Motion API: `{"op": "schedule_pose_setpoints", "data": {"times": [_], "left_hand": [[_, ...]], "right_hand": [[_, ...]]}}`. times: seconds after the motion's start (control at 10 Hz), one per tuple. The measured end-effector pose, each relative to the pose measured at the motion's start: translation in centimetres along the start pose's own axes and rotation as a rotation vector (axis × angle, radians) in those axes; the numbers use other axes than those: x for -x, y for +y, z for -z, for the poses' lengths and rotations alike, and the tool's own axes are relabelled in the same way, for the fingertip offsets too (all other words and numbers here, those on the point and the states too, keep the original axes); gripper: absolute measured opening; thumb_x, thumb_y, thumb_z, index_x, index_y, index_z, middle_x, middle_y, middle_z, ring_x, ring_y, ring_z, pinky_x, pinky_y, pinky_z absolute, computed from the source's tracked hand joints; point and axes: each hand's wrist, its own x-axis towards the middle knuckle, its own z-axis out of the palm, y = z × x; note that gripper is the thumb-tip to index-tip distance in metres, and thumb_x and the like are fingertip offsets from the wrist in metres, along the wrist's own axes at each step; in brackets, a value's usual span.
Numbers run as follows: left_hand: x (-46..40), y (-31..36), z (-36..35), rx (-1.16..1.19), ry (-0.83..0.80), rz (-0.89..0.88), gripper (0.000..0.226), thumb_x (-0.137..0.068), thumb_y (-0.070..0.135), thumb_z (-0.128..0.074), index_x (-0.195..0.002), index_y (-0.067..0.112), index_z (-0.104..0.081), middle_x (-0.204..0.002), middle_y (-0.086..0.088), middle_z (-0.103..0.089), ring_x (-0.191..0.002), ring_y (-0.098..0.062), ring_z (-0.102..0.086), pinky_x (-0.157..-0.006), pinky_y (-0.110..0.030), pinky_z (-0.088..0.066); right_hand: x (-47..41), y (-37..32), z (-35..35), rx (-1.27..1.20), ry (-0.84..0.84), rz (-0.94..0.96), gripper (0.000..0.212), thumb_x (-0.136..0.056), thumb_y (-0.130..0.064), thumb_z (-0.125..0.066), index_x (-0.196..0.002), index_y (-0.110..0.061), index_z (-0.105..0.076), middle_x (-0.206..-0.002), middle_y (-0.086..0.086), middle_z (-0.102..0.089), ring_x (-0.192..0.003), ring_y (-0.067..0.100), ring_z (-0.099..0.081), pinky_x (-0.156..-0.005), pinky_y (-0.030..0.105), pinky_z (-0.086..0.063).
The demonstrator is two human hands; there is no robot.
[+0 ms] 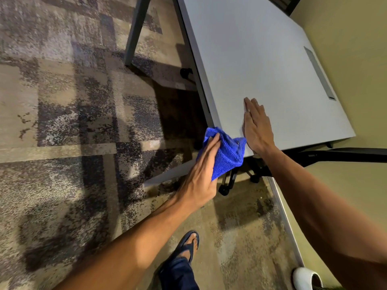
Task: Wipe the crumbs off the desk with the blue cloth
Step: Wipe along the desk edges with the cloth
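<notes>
At the near left corner of the grey surface (pixel 261 65), our left hand (pixel 201 174) holds the bunched blue cloth (pixel 227 153) just at and below the edge, fingers closed over it, while our right hand (pixel 258 126) rests flat and wide on the top, holding nothing. We judge the risk to be this: with the cloth cupped at the corner, any crumbs swept its way could miss it and drop onto the patterned carpet (pixel 73 122), where they would be hard to find. The cloth could also slip from the loose grip. No crumbs can be made out on the surface; they are too small or already gone. The far end of the surface is cut off, and its legs are largely hidden
</notes>
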Motion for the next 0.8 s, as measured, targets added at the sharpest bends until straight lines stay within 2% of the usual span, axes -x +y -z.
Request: {"op": "schedule_pose_setpoints", "data": {"times": [0.2,0.3,0.4,0.5,0.6,0.7,0.8], "left_hand": [[1.7,0.8,0.4,0.004,-0.082,-0.030,0.070,-0.088,-0.012,-0.046,-0.153,0.000,-0.022,-0.163,-0.008,-0.020,-0.153,-0.019,-0.017,-0.125,-0.031,-0.015],[2.5,0.2,0.9,-0.012,-0.077,-0.037,0.072,-0.081,-0.013,-0.045,-0.151,0.002,-0.032,-0.159,-0.007,-0.032,-0.149,-0.017,-0.028,-0.123,-0.025,-0.020],[4.0,-0.2,2.3,0.009,0.044,-0.013,0.064,-0.076,0.001,-0.050,-0.136,0.024,-0.053,-0.124,0.012,-0.065,-0.110,-0.011,-0.064,-0.095,-0.013,-0.045],[2.9,-0.3,3.6,0.252,0.125,0.159,0.049,-0.079,0.010,-0.056,-0.120,0.036,-0.062,-0.103,0.013,-0.073,-0.093,-0.009,-0.070,-0.082,-0.016,-0.052],[-0.5,-1.5,6.3,0.719,0.344,0.452,0.041,-0.078,0.009,-0.060,-0.114,0.029,-0.068,-0.100,0.010,-0.077,-0.095,-0.012,-0.071,-0.080,-0.028,-0.057],[-3.4,-2.7,9.0,0.809,0.469,0.513,0.037,-0.080,0.017,-0.063,-0.116,0.025,-0.060,-0.102,0.010,-0.077,-0.100,-0.018,-0.071,-0.083,-0.038,-0.059],[-8.4,-3.4,12.3,0.732,0.606,0.444,0.048,-0.081,0.019,-0.065,-0.127,0.025,-0.055,-0.122,0.003,-0.070,-0.114,-0.022,-0.067,-0.097,-0.046,-0.054]], "right_hand": [[-0.6,0.1,-0.4,0.155,-0.096,0.006,0.056,-0.111,-0.033,-0.018,-0.165,-0.022,-0.010,-0.174,0.003,-0.006,-0.161,0.025,-0.001,-0.129,0.052,-0.007],[-0.5,0.0,-0.3,0.132,-0.085,0.007,0.056,-0.111,-0.035,-0.019,-0.165,-0.021,-0.012,-0.174,0.003,-0.008,-0.161,0.025,-0.003,-0.128,0.052,-0.008],[-0.1,0.2,-0.1,0.107,-0.068,0.055,0.059,-0.110,-0.042,-0.021,-0.164,-0.019,-0.019,-0.173,0.005,-0.012,-0.160,0.026,-0.007,-0.128,0.053,-0.008],[-0.1,0.2,0.0,0.122,-0.070,0.066,0.061,-0.109,-0.044,-0.020,-0.164,-0.020,-0.019,-0.173,0.006,-0.013,-0.160,0.026,-0.008,-0.128,0.054,-0.009],[-0.3,0.4,-0.2,0.136,-0.065,0.072,0.061,-0.109,-0.043,-0.019,-0.165,-0.019,-0.018,-0.173,0.007,-0.014,-0.160,0.027,-0.009,-0.128,0.054,-0.010],[-0.4,0.4,-0.4,0.145,-0.066,0.057,0.059,-0.109,-0.039,-0.017,-0.165,-0.019,-0.014,-0.173,0.006,-0.012,-0.160,0.027,-0.006,-0.128,0.053,-0.010],[-0.5,0.6,-0.6,0.203,-0.073,0.062,0.059,-0.109,-0.038,-0.014,-0.165,-0.018,-0.011,-0.173,0.006,-0.011,-0.161,0.027,-0.004,-0.128,0.051,-0.010]]}}
